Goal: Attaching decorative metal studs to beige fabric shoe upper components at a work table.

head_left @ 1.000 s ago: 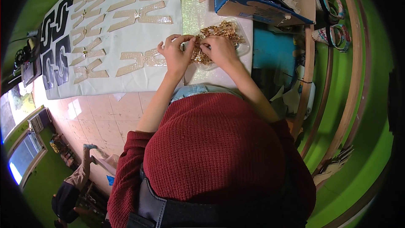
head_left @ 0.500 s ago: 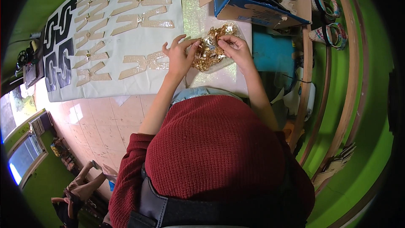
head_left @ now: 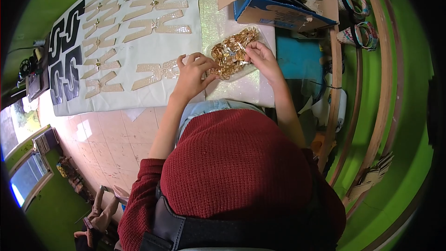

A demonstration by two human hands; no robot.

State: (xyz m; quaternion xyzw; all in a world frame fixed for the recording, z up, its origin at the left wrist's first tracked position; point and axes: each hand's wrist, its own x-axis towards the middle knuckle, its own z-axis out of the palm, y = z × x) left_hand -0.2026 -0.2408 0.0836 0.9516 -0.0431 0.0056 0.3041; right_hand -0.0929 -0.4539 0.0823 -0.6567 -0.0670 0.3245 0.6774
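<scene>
A clear plastic tray [head_left: 265, 37] heaped with small shiny gold metal pieces [head_left: 227, 60] sits on the table in front of me. My left hand [head_left: 192, 75] is at the tray's left side, its fingers spread and the tips over the nearest gold pieces. My right hand [head_left: 263, 60] is over the right part of the tray, thumb and forefinger pinched on a gold metal piece [head_left: 241, 47]; its exact shape is too small to make out. Left of my left hand lies a beige crocodile-textured cutout [head_left: 151, 72] with forked ends, partly behind the fingers.
Rows of similar beige cutouts [head_left: 153, 25], several with gold fittings, cover the white sheet [head_left: 153, 97]. Black S-shaped pieces [head_left: 65, 72] lie at its left end. A cardboard box [head_left: 288, 14] of scraps stands back right, beside a wooden rack [head_left: 335, 88]. Another person [head_left: 100, 223] is at lower left.
My left hand has drawn back slightly left and toward me, its thumb and forefinger parting. My right hand has shifted slightly right and toward me, uncovering more of the gold pieces.
</scene>
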